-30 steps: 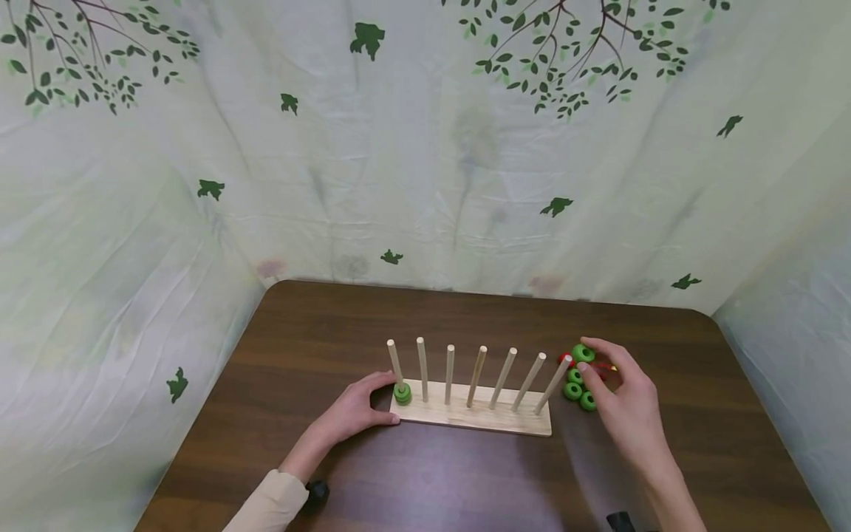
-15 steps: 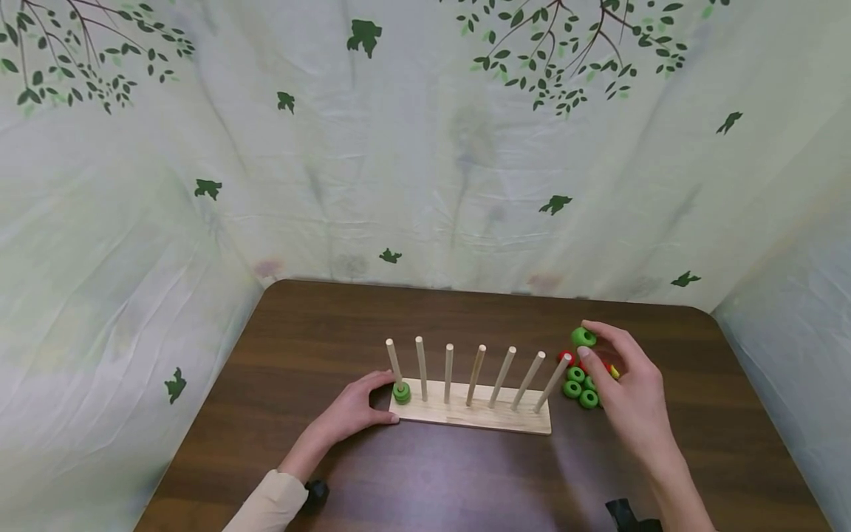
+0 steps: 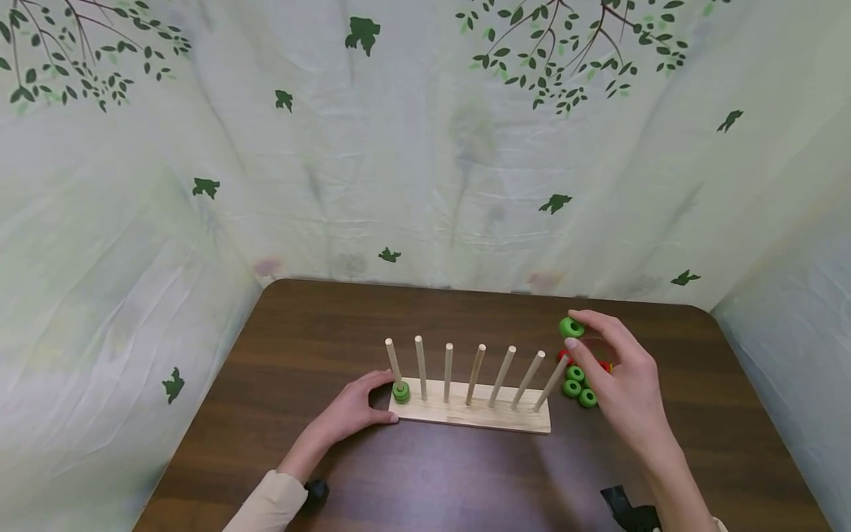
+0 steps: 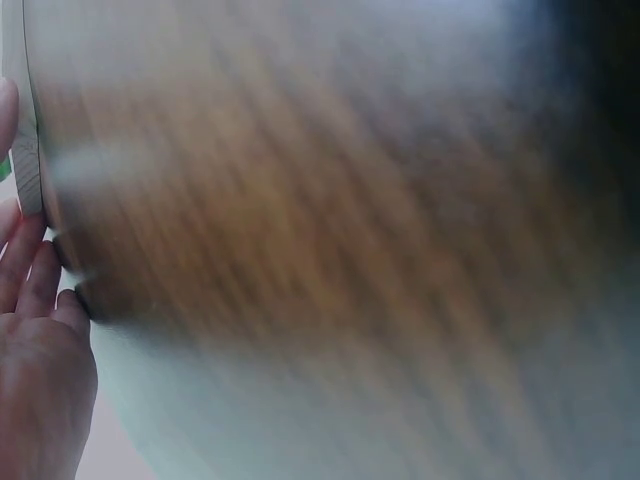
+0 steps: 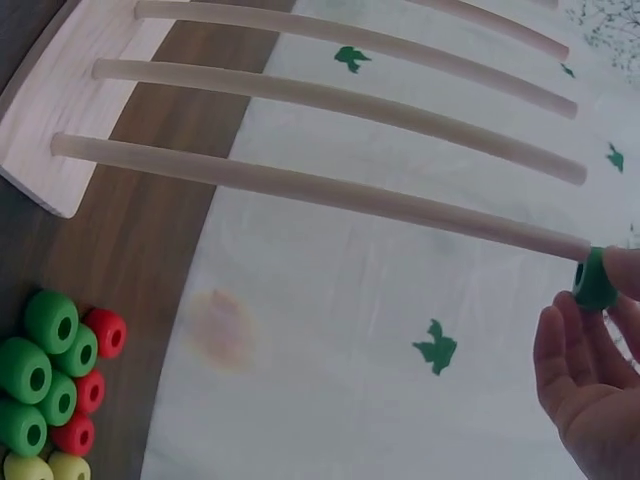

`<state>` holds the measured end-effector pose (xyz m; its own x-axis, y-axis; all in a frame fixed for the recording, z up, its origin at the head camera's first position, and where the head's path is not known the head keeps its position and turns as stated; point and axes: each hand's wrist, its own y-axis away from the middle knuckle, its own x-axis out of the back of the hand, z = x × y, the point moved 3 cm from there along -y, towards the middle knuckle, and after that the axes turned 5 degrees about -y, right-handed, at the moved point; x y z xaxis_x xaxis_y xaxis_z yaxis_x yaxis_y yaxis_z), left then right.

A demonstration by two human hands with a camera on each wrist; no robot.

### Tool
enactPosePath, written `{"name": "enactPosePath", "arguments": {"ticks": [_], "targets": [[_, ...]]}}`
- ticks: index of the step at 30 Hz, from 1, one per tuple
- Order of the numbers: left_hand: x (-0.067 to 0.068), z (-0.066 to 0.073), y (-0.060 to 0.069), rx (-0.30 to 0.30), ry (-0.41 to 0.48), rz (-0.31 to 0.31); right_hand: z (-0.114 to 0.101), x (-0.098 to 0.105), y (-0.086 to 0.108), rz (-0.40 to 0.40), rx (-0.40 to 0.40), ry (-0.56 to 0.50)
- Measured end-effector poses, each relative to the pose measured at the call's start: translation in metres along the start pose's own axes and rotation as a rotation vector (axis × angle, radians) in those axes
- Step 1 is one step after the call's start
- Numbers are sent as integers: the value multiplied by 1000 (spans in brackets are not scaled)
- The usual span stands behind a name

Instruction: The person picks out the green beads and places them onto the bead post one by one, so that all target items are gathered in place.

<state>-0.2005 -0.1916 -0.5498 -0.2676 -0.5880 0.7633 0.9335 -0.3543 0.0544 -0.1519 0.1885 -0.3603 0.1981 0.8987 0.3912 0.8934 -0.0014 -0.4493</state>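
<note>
A pale wooden board [image 3: 479,417] with a row of upright pegs stands on the table. My left hand [image 3: 352,406] grips its left end, thumb at the front edge and fingers at the back; in the left wrist view the fingers meet the board's end [image 4: 28,175]. Green beads [image 3: 401,393] sit low on the leftmost peg. Between thumb and fingertips, my right hand [image 3: 628,377] pinches a green bead [image 3: 564,326] in the air near the top of the rightmost peg [image 5: 330,193]. In the right wrist view this bead overlaps the peg's tip; whether they touch I cannot tell.
Loose green beads [image 5: 25,370], red beads [image 5: 107,332] and yellowish beads [image 5: 70,467] lie grouped on the table right of the board. The dark wooden table [image 3: 439,488] ends at a hanging cloth [image 3: 425,185] with leaf prints.
My right hand has lifted the green bead from the group, then moved it up and left toward the rightmost peg. The left hand stays on the board.
</note>
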Motion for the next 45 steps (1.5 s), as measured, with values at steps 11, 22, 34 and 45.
{"name": "enactPosePath", "arguments": {"ticks": [11, 22, 34, 45], "targets": [[0, 0, -1, -1, -3, -12, -18, -4, -7, -9, 44, -9], [0, 0, -2, 1, 3, -26, -8, -15, -16, -58, 78, -74], [-1, -2, 0, 11, -1, -30, -53, -30, -23, -102, 147, -117], [0, 0, -1, 3, -2, -24, -65, -44, -27, -149, 203, -128]]}}
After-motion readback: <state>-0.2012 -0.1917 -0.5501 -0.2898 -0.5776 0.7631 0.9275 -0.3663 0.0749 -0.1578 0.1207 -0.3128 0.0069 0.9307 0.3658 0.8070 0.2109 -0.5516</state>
